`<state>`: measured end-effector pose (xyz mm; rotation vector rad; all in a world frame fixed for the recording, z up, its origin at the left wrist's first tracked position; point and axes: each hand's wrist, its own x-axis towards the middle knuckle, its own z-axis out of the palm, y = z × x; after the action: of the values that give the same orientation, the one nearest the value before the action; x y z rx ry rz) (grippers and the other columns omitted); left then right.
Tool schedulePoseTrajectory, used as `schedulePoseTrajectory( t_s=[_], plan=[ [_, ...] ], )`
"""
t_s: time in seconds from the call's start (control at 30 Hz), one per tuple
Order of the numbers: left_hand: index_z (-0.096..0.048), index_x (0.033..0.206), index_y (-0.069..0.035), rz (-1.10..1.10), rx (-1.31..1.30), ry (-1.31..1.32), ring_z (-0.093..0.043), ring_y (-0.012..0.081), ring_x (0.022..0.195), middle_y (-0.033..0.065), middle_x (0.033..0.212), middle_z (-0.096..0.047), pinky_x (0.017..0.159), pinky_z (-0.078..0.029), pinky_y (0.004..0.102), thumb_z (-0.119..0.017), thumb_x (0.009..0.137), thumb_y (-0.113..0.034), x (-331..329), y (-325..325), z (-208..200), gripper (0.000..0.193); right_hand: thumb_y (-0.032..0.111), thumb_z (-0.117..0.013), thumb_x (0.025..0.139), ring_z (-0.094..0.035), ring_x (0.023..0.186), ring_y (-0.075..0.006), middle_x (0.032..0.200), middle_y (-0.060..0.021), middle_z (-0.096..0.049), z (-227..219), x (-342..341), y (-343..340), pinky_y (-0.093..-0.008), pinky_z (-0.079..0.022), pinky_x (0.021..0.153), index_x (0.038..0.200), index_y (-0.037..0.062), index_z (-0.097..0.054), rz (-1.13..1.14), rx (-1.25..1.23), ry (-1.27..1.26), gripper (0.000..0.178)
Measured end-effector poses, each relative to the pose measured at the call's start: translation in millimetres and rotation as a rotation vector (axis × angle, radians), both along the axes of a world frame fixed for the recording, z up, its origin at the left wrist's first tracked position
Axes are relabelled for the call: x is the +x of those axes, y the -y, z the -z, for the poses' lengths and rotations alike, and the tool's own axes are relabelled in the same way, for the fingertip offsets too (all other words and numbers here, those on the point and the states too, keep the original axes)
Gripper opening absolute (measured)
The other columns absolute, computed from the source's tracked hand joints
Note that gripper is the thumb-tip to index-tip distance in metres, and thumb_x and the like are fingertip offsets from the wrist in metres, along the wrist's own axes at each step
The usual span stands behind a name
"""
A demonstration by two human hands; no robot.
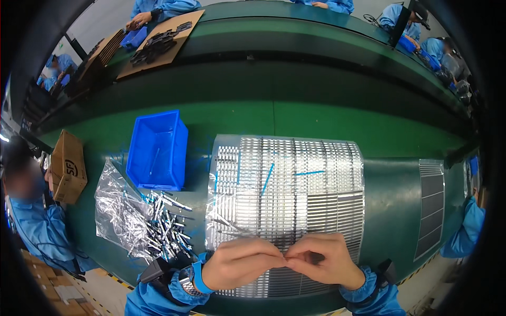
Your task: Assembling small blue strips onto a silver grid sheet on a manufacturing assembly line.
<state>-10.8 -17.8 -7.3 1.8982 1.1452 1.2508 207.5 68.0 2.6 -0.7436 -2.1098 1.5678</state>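
Observation:
A wide sheet (274, 205) with rows of small silver strips lies in front of me on the green table. Over its near half, my left hand (243, 265) and my right hand (328, 258) meet with fingertips pinched together. Whatever sits between those fingertips is too small or hidden to make out. Two thin blue strips (268, 179) rest loose on the far half of the sheet. Dark rows (337, 210) show toward its right side, and my hands cover part of the near rows. Left of the sheet is a heap of loose silver strips (167, 231).
A blue bin (178, 152) stands beyond the heap, beside a transparent plastic bag (118, 210). A cardboard box (68, 167) is at far left. Another sheet with dark panels (431, 210) lies at right. Across the way, a bench (274, 26) bears dark parts on cardboard; other people work around.

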Motion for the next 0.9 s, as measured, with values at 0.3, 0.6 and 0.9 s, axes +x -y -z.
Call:
schedulePoseTrajectory(
  t_s=[0.3, 0.6, 0.9],
  plan=[
    [-0.076, 0.095, 0.0, -0.137, -0.119, 0.076, -0.073, 0.0212, 0.075, 0.0127, 0.091, -0.073, 0.066, -0.059, 0.0295, -0.083, 0.08, 0.0, 8.8, 2.4, 2.2, 0.016, 0.01, -0.082, 0.085, -0.061, 0.059, -0.0075, 0.08, -0.0024, -0.071, -2.7, 0.1, 2.3, -0.0229, -0.046, 0.048, 0.094, 0.0066, -0.077, 0.058, 0.05, -0.021, 0.011],
    [-0.076, 0.094, 0.0, -0.11, -0.016, -0.018, -0.072, 0.0241, 0.078, 0.013, 0.087, -0.073, 0.07, -0.057, 0.034, -0.081, 0.08, -0.001, 4.1, -3.3, 5.0, 0.014, 0.011, -0.083, 0.083, -0.064, 0.064, -0.0113, 0.086, -0.004, -0.073, 1.6, -1.8, 5.8, -0.0242, -0.049, 0.052, 0.095, 0.0061, -0.076, 0.073, 0.252, -0.019, 0.015],
    [-0.072, 0.098, -0.001, -0.184, -0.387, 0.445, -0.071, 0.0146, 0.082, 0.0081, 0.09, -0.074, 0.074, -0.056, 0.0281, -0.076, 0.087, 0.0, 6.5, 7.2, 8.8, 0.012, 0.008, -0.082, 0.083, -0.066, 0.07, -0.0166, 0.085, -0.007, -0.072, 0.9, -0.3, 2.4, -0.0271, -0.053, 0.06, 0.096, 0.0046, -0.074, 0.118, 0.156, 0.001, 0.016]
  ],
)
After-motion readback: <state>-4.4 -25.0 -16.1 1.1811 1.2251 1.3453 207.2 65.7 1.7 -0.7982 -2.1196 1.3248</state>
